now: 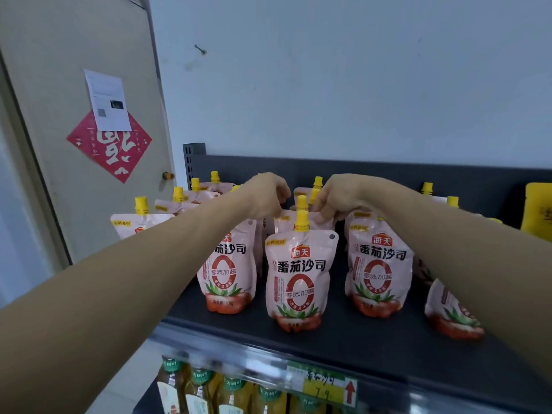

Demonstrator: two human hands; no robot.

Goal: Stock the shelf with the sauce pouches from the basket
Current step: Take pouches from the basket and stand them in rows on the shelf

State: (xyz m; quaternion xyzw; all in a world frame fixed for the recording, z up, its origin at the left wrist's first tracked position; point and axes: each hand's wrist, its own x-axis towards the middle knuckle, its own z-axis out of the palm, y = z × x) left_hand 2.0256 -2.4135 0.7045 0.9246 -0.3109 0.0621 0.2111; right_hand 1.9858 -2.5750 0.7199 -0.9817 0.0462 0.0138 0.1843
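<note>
Several pink tomato sauce pouches with yellow caps stand in rows on the dark top shelf [358,339]. One front pouch [300,282] stands alone in the middle. Right behind it stands a second-row pouch [301,204]. My left hand [265,195] and my right hand [337,198] reach over the front row with fingers curled down. They pinch the top edge of that second-row pouch on either side of its cap. Most of that pouch is hidden by the front one. The basket is not in view.
More pouches stand at the left [140,222] and right [379,270] of the shelf. A yellow pack [537,210] sits at the far right. Bottles [206,386] fill the lower shelf under a price label [322,383]. A door [74,115] stands to the left.
</note>
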